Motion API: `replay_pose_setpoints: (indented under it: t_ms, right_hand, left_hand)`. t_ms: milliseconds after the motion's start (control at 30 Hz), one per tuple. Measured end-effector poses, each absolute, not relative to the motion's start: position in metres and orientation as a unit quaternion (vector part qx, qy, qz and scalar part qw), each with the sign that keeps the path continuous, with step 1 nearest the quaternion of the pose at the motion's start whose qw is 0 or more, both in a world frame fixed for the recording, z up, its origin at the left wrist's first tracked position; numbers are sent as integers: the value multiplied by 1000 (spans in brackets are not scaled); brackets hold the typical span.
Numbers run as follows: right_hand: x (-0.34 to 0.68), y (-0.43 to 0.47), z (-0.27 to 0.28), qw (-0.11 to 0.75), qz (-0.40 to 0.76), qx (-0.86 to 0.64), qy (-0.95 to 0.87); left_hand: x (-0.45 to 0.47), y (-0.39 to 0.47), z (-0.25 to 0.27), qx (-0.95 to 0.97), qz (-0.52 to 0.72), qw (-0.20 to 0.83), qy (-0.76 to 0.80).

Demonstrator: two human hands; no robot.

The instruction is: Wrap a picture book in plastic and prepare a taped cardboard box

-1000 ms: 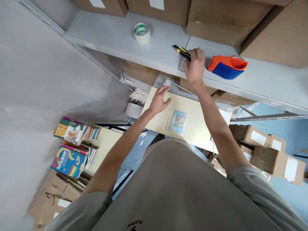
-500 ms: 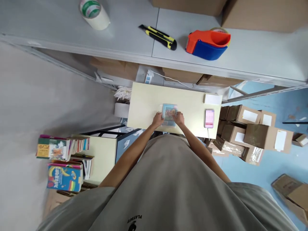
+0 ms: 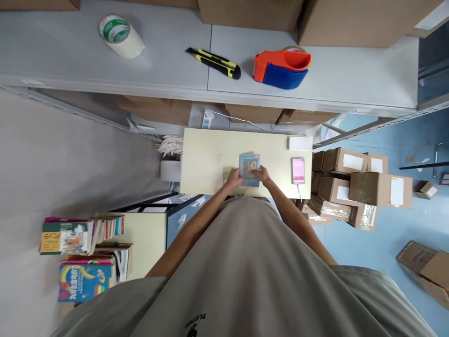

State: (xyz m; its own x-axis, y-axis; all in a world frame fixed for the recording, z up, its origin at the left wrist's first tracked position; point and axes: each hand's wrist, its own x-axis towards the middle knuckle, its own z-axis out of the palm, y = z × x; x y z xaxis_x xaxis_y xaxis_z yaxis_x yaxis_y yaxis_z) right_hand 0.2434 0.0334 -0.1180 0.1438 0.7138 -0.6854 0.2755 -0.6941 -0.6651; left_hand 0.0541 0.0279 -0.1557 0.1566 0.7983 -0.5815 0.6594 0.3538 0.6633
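Observation:
A thin book (image 3: 249, 171) with a blue cover and a coloured picture in its middle is over the pale yellow table (image 3: 203, 159), close to my body. My left hand (image 3: 234, 178) grips its left edge, fingers closed. On the opposite edge my right hand (image 3: 262, 175) holds the book, with the thumb on the cover. The fingers beneath the book are hidden. Right of the hands lies a phone (image 3: 298, 170) with a pink, blurred screen and a cable. Behind the phone is a small white box (image 3: 298, 143).
On the grey shelf (image 3: 168, 70) ahead are a tape roll (image 3: 122, 40), a yellow-black utility knife (image 3: 214, 62) and an orange-blue tape dispenser (image 3: 281, 68). Taped cartons (image 3: 336, 187) are stacked at right. Book piles (image 3: 84, 276) stand at left on a lower table.
My view has shifted, so the shelf and its tools sit further left. Both hands keep hold of the book, which now shows more sharply.

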Motion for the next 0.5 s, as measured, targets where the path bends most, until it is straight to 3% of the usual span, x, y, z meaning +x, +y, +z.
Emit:
replay_pose_setpoints:
  t_ms: [267, 500]
  right_hand:
    - [261, 36, -67, 320, 609, -622, -373]
    - [299, 45, 8, 411, 641, -519, -389]
  left_hand:
    - [24, 44, -115, 422, 198, 581, 667]
    - [22, 64, -42, 314, 329, 769, 450]
